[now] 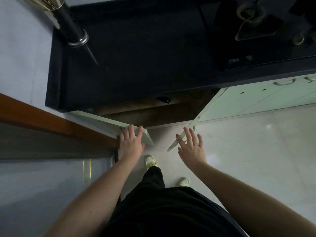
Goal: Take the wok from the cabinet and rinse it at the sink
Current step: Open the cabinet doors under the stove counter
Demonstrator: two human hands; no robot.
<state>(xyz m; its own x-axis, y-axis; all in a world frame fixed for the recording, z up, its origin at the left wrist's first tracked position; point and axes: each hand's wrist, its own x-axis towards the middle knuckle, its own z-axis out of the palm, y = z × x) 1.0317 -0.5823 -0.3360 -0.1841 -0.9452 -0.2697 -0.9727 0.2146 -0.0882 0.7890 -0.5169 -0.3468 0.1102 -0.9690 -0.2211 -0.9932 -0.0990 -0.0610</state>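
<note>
The left hand point(131, 142) lies flat on the top edge of the left cabinet door point(136, 132), with its fingers straight and close together. It holds nothing. The right hand point(190, 147) is spread wide, fingers apart, and it is right at the thin edge of the right cabinet door point(213, 106). I cannot tell if it really touches the door. It holds nothing too. Both doors stand open, one beside each hand. Between the two hands and just beyond the fingertips is the dark inside of the cabinet point(145, 113). A small dark handle-like end point(163, 99) peeks out from under the counter there, past both hands. It may be part of the wok, but it is too dark to be sure. Above the cabinet, farther from the hands, is the black counter point(136, 57). A shiny metal pipe point(71, 26) stands far beyond the left hand. Close under the hands are two pale shoes point(151, 161) on the light floor point(248, 151).
</note>
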